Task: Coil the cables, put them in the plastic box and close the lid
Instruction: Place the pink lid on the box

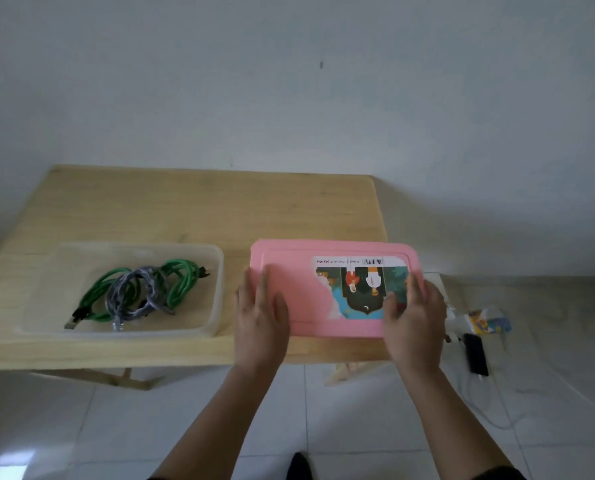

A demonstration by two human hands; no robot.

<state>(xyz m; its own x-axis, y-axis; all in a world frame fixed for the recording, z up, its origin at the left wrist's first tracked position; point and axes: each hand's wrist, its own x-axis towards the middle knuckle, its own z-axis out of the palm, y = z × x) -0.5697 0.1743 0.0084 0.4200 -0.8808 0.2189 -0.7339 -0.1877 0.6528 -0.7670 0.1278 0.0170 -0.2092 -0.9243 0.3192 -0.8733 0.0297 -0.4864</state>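
Closing remains: flat pink plastic lid [299, 289] is gripped at both ends by left hand [261, 315] and right hand [414, 318]; placement over clear plastic box [216, 271] holding coiled green and grey cables [140, 292], left, is required.

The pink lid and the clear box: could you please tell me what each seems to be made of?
Pink lid: apparently matte opaque plastic, judging by its moulded rim groove and rounded corners, with a glossy printed paper label. Clear box: likely frosted translucent plastic, since the table shows through its walls.
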